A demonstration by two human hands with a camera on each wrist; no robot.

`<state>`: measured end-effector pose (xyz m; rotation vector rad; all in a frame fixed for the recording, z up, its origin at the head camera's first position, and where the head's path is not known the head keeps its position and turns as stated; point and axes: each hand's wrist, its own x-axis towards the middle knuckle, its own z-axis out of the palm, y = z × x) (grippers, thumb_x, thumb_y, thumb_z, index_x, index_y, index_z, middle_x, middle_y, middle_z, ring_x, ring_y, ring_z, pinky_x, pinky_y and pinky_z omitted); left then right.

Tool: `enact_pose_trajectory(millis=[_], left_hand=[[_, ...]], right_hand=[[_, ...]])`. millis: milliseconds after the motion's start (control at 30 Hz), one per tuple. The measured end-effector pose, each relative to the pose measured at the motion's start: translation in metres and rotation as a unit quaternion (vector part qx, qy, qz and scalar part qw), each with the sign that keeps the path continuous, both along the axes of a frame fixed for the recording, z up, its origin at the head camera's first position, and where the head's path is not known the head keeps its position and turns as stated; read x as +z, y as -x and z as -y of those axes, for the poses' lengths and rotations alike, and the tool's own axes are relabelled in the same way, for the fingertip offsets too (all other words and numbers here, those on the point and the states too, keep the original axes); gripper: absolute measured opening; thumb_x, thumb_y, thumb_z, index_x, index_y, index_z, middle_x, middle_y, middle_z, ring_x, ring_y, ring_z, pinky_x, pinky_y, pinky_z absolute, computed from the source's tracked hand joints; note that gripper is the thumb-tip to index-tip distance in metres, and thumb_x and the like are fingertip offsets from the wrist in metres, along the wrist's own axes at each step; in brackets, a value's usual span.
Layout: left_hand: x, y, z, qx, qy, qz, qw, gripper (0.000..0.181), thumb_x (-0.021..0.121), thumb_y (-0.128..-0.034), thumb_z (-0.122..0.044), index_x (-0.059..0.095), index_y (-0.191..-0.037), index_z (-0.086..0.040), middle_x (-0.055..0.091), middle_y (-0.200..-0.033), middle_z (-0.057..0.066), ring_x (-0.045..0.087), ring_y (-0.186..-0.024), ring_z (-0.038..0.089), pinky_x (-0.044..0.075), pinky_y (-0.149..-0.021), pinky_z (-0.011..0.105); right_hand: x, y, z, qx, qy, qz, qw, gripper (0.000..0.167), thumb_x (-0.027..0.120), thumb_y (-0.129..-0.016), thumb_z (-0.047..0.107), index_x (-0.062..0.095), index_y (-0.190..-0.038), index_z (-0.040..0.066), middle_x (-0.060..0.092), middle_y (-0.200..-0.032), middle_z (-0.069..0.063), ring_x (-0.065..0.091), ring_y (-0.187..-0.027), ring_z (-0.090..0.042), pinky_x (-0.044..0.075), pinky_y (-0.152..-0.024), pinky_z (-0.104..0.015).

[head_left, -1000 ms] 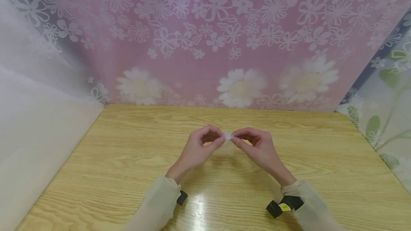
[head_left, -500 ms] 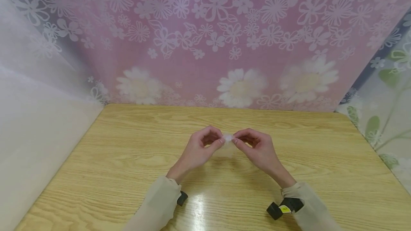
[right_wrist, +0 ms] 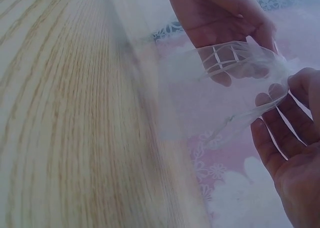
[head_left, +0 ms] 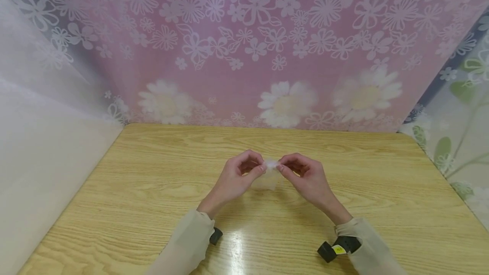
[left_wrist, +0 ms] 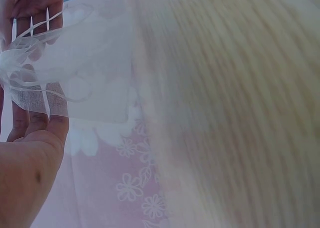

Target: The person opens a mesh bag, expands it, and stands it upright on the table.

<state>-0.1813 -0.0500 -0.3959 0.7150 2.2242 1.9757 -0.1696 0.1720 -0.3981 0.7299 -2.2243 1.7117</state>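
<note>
A sheer white pouch (head_left: 265,181) with thin ribbons hangs between the two hands above the table. My left hand (head_left: 237,177) pinches its gathered top edge from the left, thumb against forefinger. From the right, my right hand (head_left: 308,178) pinches the other side of the same edge. In the left wrist view the translucent bag (left_wrist: 95,72) spreads beyond the fingers, with loose ribbon loops across it. The right wrist view shows the bag (right_wrist: 175,102) hanging down, fingers visible through the fabric. Whether anything is inside cannot be told.
The wooden table (head_left: 153,173) lies under both hands. Behind it hangs a pink flowered curtain (head_left: 229,79), with a pale curtain (head_left: 49,130) at the left and a leaf-patterned one (head_left: 466,139) at the right. Each wrist wears a black device.
Both hands stay almost in place, still pinching the pouch. Its hanging lower part has shifted slightly and shows more clearly below the fingers.
</note>
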Motion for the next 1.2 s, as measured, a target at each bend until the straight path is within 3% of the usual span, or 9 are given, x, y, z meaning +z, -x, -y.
enact_pose_trajectory(millis=[567, 800, 1033, 1200], left_hand=[[0.0009, 0.0001, 0.0016, 0.001, 0.000, 0.000, 1.0000, 0.008, 0.067, -0.1005, -0.019, 0.067, -0.106, -0.014, 0.069, -0.106, 0.007, 0.070, -0.101, 0.041, 0.056, -0.083, 0.029], [-0.0007, 0.0010, 0.0024, 0.002, 0.001, 0.000, 1.0000, 0.007, 0.067, -0.1011, -0.019, 0.067, -0.106, -0.013, 0.069, -0.107, 0.008, 0.069, -0.100, 0.043, 0.055, -0.081, 0.028], [0.0001, 0.0001, 0.0035, 0.000, 0.001, 0.004, 1.0000, 0.008, 0.066, -0.1012, -0.020, 0.067, -0.106, -0.014, 0.069, -0.108, 0.007, 0.070, -0.100, 0.040, 0.056, -0.082, 0.030], [0.0014, -0.0007, 0.0047, 0.000, 0.005, 0.002, 1.0000, 0.009, 0.066, -0.1012, -0.020, 0.067, -0.106, -0.013, 0.069, -0.109, 0.008, 0.070, -0.100, 0.038, 0.055, -0.082, 0.029]], right_hand=[[0.0006, -0.0004, -0.0009, 0.000, -0.005, -0.002, 1.0000, 0.014, 0.065, -0.096, -0.006, 0.070, -0.107, 0.000, 0.070, -0.100, 0.000, 0.070, -0.090, -0.006, 0.059, -0.080, -0.018], [0.0006, -0.0012, -0.0013, -0.003, -0.005, 0.008, 1.0000, 0.013, 0.066, -0.096, -0.005, 0.070, -0.107, 0.000, 0.069, -0.100, 0.006, 0.071, -0.090, -0.014, 0.059, -0.081, -0.019], [-0.0007, -0.0010, -0.0019, 0.000, -0.004, 0.005, 1.0000, 0.013, 0.065, -0.096, -0.006, 0.070, -0.106, 0.000, 0.070, -0.099, 0.005, 0.069, -0.089, -0.005, 0.059, -0.079, -0.019], [-0.0007, -0.0013, -0.0014, -0.002, -0.005, 0.009, 0.9999, 0.013, 0.066, -0.096, -0.005, 0.070, -0.106, 0.001, 0.070, -0.099, 0.004, 0.070, -0.089, -0.008, 0.059, -0.079, -0.019]])
